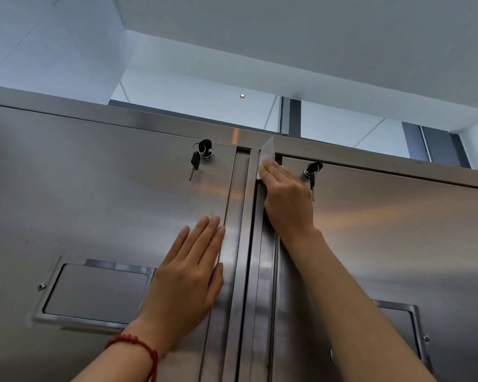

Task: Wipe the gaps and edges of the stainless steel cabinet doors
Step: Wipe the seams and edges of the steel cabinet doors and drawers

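Two stainless steel cabinet doors fill the view: the left door (108, 194) and the right door (398, 230), with a vertical post and gaps (249, 244) between them. My right hand (284, 197) presses a white wipe (267, 154) against the inner edge of the right door near its top corner; whether its fingers curl round the wipe is hidden. My left hand (188, 274) lies flat with straight fingers on the left door beside its right edge. It holds nothing.
Keys hang from a lock (203, 153) at the left door's top right and from another lock (312, 170) at the right door's top left. Each door has a recessed handle: left (94, 293), right (400, 323). Ceiling and a window are above.
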